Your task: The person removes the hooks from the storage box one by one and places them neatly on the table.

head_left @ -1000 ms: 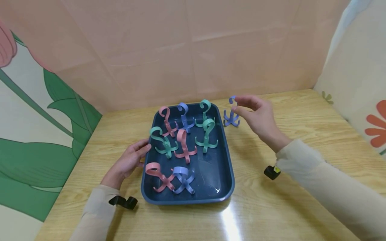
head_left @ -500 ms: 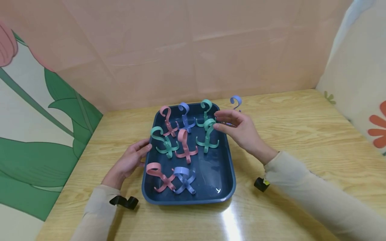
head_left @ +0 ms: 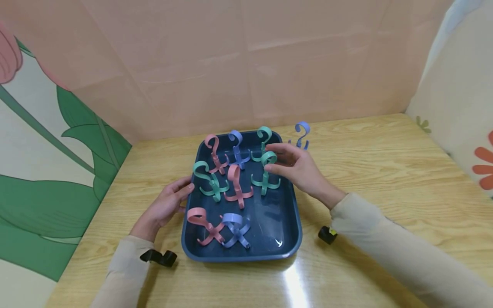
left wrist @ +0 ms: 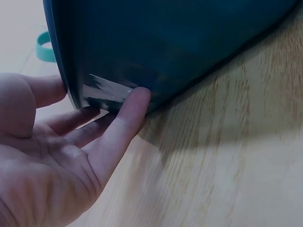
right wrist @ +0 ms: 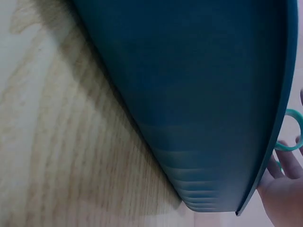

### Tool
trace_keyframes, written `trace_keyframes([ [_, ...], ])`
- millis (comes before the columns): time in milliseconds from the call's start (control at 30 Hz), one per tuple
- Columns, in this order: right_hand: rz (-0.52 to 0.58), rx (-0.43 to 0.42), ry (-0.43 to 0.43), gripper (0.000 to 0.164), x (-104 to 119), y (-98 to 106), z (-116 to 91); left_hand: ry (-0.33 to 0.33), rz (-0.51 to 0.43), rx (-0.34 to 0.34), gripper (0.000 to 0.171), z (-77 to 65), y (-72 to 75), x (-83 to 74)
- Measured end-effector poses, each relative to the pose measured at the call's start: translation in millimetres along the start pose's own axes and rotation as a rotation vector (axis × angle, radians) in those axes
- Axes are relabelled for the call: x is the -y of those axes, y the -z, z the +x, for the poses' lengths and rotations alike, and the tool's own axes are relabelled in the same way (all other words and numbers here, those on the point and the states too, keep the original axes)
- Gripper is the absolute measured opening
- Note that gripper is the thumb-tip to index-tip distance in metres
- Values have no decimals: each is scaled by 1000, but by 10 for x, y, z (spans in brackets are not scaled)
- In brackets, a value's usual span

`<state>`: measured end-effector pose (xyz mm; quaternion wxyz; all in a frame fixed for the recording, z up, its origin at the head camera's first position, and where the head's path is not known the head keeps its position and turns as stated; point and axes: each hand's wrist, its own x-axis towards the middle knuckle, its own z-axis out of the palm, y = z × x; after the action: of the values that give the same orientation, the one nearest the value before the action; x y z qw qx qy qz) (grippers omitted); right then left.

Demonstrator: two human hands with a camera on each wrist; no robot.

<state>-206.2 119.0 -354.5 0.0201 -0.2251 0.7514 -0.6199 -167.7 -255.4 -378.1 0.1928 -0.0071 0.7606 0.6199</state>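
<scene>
A dark blue tray (head_left: pixel 283 239) on the table holds several pink, blue and green four-pronged plastic hooks with curled tops. My left hand (head_left: pixel 171 201) holds the tray's left side. In the left wrist view its thumb is at the rim and the other fingers (left wrist: pixel 135 106) lie against the outer wall. Over the tray's right rim reaches my right hand (head_left: pixel 298 167), thumb and forefinger apart around the curled top of the right-hand green hook (head_left: pixel 265 182). This hook stands on the tray floor. In the right wrist view, the tray wall hides part of that hand.
One blue hook (head_left: pixel 302 131) stands on the wooden table (head_left: pixel 369 171) beyond my right hand, partly hidden by it. Inside the tray are a pink hook (head_left: pixel 236 192), another green hook (head_left: pixel 212 186) and a blue hook (head_left: pixel 236 231). A peach-coloured wall rises behind.
My right hand has left the blue hook on the table and moved left over the tray's rim to the green hook. My left hand stays at the tray's side.
</scene>
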Motion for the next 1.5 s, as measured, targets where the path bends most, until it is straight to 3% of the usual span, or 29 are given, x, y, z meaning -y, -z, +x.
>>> trace_keyframes([
  [267,10,47,-43,44,-6,7,43,3,-5,4,59,-8,4,-14],
  [767,-15,19,-61,28,-30,37,36,0,-3,0,58,-3,-7,-19],
  [1500,-7,-9,-43,25,-9,15,30,-1,13,-4,58,-13,5,-9],
])
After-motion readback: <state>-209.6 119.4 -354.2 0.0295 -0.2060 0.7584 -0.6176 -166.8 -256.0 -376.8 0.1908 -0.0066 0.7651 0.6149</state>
